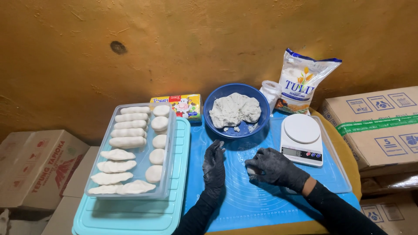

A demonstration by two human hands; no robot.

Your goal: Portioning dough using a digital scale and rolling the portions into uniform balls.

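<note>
Black-gloved fingers (261, 162) of the right hand (275, 167) curl shut over a small dough piece (252, 171) pressed on the blue mat (244, 200), its long axis hidden; the left hand (214, 167) stands edge-on just beside it, fingers straight and together, holding nothing. Behind, a blue bowl (257, 93) holds much unshaped dough (234, 109), while the clear tray (167, 143) at left is nearly filled with logs lying crosswise, rounds and crimped crescents, suggesting work well advanced.

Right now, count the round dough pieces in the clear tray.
5 round dough pieces, in one column along the right side of the clear tray, running from far end to near end; overlaps may hide another.
</note>
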